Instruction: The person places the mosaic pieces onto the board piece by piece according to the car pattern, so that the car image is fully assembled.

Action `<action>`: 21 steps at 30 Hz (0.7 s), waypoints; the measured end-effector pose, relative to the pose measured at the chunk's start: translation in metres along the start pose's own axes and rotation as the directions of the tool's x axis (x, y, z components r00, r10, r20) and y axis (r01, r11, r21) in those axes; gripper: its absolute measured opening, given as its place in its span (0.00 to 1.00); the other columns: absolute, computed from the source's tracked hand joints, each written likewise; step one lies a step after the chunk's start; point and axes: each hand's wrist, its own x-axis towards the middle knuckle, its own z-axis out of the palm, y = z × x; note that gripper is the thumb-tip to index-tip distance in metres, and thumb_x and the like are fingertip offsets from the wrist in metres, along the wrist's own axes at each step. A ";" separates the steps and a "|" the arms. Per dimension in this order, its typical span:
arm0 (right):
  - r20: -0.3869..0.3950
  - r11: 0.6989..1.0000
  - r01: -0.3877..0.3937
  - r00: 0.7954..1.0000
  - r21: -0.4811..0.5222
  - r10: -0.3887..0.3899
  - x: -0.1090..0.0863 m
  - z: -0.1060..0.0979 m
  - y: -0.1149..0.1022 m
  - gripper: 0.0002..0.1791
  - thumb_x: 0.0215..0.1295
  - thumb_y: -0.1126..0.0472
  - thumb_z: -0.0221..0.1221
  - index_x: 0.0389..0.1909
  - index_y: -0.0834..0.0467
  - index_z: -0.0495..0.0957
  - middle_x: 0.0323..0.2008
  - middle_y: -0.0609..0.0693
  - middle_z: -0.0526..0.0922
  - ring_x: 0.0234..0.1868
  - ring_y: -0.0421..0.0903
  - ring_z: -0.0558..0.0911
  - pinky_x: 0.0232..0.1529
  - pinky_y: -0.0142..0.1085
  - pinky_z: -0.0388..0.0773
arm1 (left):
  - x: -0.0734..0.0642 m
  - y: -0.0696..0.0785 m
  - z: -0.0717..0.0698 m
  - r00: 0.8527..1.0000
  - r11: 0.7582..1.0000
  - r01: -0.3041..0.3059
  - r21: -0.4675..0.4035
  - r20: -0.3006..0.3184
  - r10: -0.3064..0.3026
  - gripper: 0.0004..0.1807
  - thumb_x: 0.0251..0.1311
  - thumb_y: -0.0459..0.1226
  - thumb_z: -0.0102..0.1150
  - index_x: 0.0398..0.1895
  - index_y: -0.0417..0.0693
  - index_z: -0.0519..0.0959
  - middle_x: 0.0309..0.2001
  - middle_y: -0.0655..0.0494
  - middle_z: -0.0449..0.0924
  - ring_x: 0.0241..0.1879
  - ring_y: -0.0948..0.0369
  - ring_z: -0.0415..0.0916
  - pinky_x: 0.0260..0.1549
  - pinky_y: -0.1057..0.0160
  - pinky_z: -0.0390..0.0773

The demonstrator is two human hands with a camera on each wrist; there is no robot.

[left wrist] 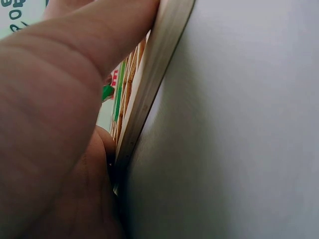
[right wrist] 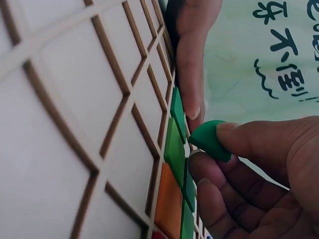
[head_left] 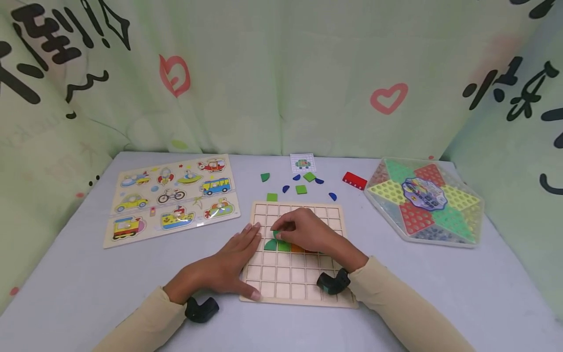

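Observation:
A wooden grid board (head_left: 283, 275) lies on the table in front of me. My left hand (head_left: 228, 259) rests along its left side with fingers straight and thumb at the near left corner. Over the board, my right hand (head_left: 308, 232) pinches a green quarter-circle piece (right wrist: 207, 139) between thumb and fingers. Below it in the cells sit another green quarter-circle piece (head_left: 270, 245), a light green square (head_left: 283, 246) and an orange piece (head_left: 297, 249). More green pieces show in the right wrist view; the right hand partly hides the row in the head view.
A picture puzzle board (head_left: 151, 210) lies at left, and a hexagonal box (head_left: 424, 200) at right. Behind the grid board are a small pattern card (head_left: 303, 163), a red block (head_left: 354, 181), light green squares (head_left: 301, 189), several blue pieces (head_left: 332, 196) and a green quarter-circle (head_left: 265, 177).

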 end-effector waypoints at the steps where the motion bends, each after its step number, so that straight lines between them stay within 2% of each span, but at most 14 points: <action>1: 0.006 1.000 0.006 1.000 0.005 -0.006 0.000 0.001 -0.001 0.07 0.61 0.64 0.66 0.40 0.56 0.86 0.33 0.42 0.84 0.32 0.38 0.79 0.37 0.34 0.77 | 0.000 0.000 0.000 1.000 1.000 0.000 0.000 0.001 0.000 0.70 0.41 0.68 0.67 0.78 0.45 0.38 0.78 0.57 0.24 0.73 0.61 0.17 0.70 0.53 0.33; 5: 0.046 0.999 0.027 0.999 0.033 -0.029 -0.003 0.007 -0.005 0.06 0.61 0.67 0.66 0.39 0.57 0.86 0.32 0.42 0.84 0.31 0.38 0.80 0.36 0.32 0.78 | 0.001 0.000 0.000 1.000 1.000 0.003 0.002 0.003 -0.003 0.71 0.41 0.68 0.67 0.78 0.45 0.37 0.77 0.57 0.23 0.73 0.61 0.17 0.70 0.53 0.33; 12: 0.051 0.998 0.010 0.999 0.056 -0.013 -0.009 0.019 -0.011 0.06 0.59 0.68 0.66 0.36 0.56 0.86 0.27 0.40 0.82 0.30 0.39 0.78 0.33 0.33 0.77 | 0.001 -0.001 0.000 1.000 1.000 -0.004 0.009 -0.001 0.004 0.71 0.41 0.69 0.66 0.78 0.44 0.38 0.77 0.57 0.23 0.73 0.61 0.17 0.70 0.54 0.33; 21: 0.079 0.999 0.036 0.996 -0.008 -0.035 -0.011 0.023 -0.013 0.06 0.60 0.67 0.66 0.36 0.55 0.86 0.26 0.38 0.80 0.29 0.39 0.77 0.31 0.32 0.75 | 0.000 -0.001 -0.002 1.000 1.000 -0.027 -0.003 0.002 0.027 0.70 0.43 0.68 0.67 0.78 0.43 0.38 0.77 0.55 0.23 0.73 0.60 0.17 0.70 0.53 0.32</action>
